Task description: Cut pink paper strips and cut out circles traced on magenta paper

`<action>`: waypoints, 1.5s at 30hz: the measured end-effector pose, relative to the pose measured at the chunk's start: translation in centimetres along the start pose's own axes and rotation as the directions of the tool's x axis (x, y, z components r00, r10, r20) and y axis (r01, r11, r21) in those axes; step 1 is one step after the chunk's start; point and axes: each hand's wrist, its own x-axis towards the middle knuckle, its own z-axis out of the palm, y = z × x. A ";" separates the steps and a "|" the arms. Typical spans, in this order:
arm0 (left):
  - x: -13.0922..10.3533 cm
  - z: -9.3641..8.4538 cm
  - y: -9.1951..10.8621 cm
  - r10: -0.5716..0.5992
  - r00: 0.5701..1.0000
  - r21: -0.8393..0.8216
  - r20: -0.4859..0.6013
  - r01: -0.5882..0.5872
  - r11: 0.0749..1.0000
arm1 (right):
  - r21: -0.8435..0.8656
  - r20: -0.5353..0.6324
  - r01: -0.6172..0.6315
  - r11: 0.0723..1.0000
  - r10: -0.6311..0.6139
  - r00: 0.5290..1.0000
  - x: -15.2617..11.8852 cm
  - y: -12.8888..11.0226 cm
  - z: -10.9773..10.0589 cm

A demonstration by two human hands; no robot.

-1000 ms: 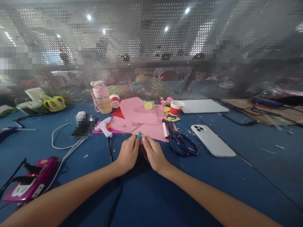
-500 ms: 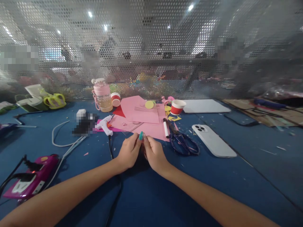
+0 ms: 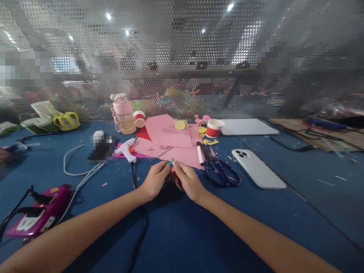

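Note:
My left hand [image 3: 155, 180] and my right hand [image 3: 189, 181] meet over the table, fingertips pinched together. Between them a small teal bit [image 3: 170, 163] shows, with something pale beside it. Below the fingers a dark reddish thing [image 3: 178, 182] is partly visible; its kind is hidden by the hands. Just beyond lie pink paper sheets [image 3: 182, 155]. Dark blue-handled scissors [image 3: 222, 172] rest right of my right hand, next to a white marker with a black cap [image 3: 200, 153]. A white glue gun [image 3: 127, 150] lies ahead of my left hand.
A white phone [image 3: 257, 168] lies to the right. Red-and-white paper cups [image 3: 214, 129] and a pink-topped bottle [image 3: 124, 115] stand farther back. At left are a purple power strip [image 3: 42, 212] and cables. Another person's hand [image 3: 4, 155] shows at the left edge, by a blue tool.
My hands stay together, with the fingertips shifted slightly; less teal and more of the reddish thing shows. Another person's hand has come in at the left edge, and the blue tool there has moved.

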 end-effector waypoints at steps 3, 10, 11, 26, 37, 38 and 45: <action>0.0 0.0 0.2 -0.036 0.999 -0.084 0.027 0.038 0.996 | 0.134 0.027 -0.055 0.989 0.052 0.998 0.0 0.1 0.1; -0.1 0.1 0.9 -0.087 0.985 -0.195 0.147 0.115 0.974 | -0.356 0.140 0.297 0.886 -0.263 0.954 0.2 -0.3 -1.8; -0.1 0.1 0.8 -0.079 0.984 -0.189 0.160 0.109 0.976 | -0.423 0.150 0.334 0.842 -0.299 0.942 0.3 -0.3 -2.0; -0.4 0.0 0.6 0.006 0.989 -0.240 0.151 0.031 0.970 | -0.386 0.035 0.328 0.862 -0.342 0.939 -0.2 -0.7 -1.5; 0.3 -0.8 1.0 -0.190 0.911 -0.452 0.365 0.352 0.819 | -0.122 -0.127 0.177 0.977 -0.192 0.973 -0.5 -0.6 -0.6; 0.4 -1.0 1.2 -0.213 0.861 -0.473 0.461 0.442 0.762 | -0.151 -0.170 0.214 0.965 -0.239 0.956 -0.3 -0.7 -0.8; 0.7 -1.5 2.1 -0.308 0.627 -0.385 0.715 0.722 0.576 | -0.230 -0.158 0.245 0.942 -0.284 0.946 0.6 0.0 -1.5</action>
